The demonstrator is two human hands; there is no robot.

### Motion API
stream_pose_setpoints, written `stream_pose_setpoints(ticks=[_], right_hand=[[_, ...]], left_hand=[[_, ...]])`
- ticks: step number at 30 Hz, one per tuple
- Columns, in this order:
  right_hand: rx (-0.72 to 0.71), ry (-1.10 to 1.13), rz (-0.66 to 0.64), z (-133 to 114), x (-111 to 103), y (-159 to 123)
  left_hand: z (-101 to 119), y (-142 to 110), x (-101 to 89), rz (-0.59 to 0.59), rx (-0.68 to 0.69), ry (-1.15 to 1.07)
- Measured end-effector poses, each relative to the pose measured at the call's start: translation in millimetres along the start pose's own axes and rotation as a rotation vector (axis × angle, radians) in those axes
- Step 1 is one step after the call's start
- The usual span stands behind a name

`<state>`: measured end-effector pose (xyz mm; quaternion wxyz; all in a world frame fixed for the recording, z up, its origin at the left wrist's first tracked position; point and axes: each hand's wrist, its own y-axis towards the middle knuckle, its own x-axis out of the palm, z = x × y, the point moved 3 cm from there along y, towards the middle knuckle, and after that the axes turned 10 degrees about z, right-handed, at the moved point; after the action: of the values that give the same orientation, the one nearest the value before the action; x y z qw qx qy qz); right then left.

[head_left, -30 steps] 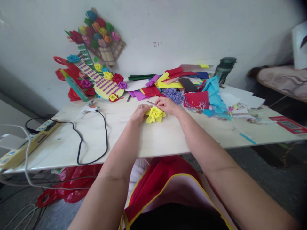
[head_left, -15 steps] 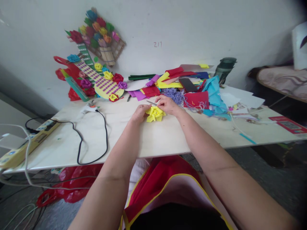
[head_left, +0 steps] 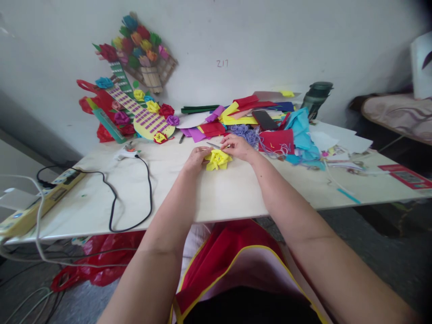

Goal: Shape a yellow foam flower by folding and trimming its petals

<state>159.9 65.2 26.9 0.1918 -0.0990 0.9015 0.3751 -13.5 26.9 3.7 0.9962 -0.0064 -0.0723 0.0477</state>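
A yellow crepe-paper flower (head_left: 218, 160) with ruffled petals is between my two hands, just above or on the white table (head_left: 232, 193). My left hand (head_left: 197, 159) is closed, pinching the flower's left edge. On the other side, my right hand (head_left: 238, 148) has its fingers bent together at the flower's upper right petals; its fingertips are partly hidden. A thin grey pointed blade (head_left: 213, 145) shows just behind the flower, close to my right fingertips. Whether that hand touches the blade, I cannot tell.
Coloured paper (head_left: 239, 119), a phone (head_left: 264, 120), purple yarn (head_left: 245, 134) and blue crepe paper (head_left: 301, 133) lie behind my hands. A dark bottle (head_left: 315, 100) stands back right. At left are a flower-trimmed guitar shape (head_left: 153, 123), a black cable (head_left: 150, 198) and a power strip (head_left: 43, 202).
The flower has shifted very slightly left. My right hand's fingers have moved a little to the right, showing more of the blade. My left hand keeps nearly the same place.
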Motion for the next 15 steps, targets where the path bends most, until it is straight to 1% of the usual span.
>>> stream_pose_setpoints(ticks=[4,6,10,15], right_hand=[[0.041,0.003,0.03,6.4,-3.1,0.5],[0.035,-0.01,0.033,7.3,-3.9,0.4],[-0.008,-0.011,0.019,5.3,-5.0,-0.1],[-0.003,-0.034,-0.019,1.1,-5.1,-0.9]], left_hand=[[2.6,-0.3,-0.4,-0.005,0.023,-0.004],[3.9,-1.2,0.0,-0.004,0.035,0.001],[5.5,-2.7,0.0,0.017,0.044,0.018],[5.5,-3.2,-0.5,0.008,0.025,0.016]])
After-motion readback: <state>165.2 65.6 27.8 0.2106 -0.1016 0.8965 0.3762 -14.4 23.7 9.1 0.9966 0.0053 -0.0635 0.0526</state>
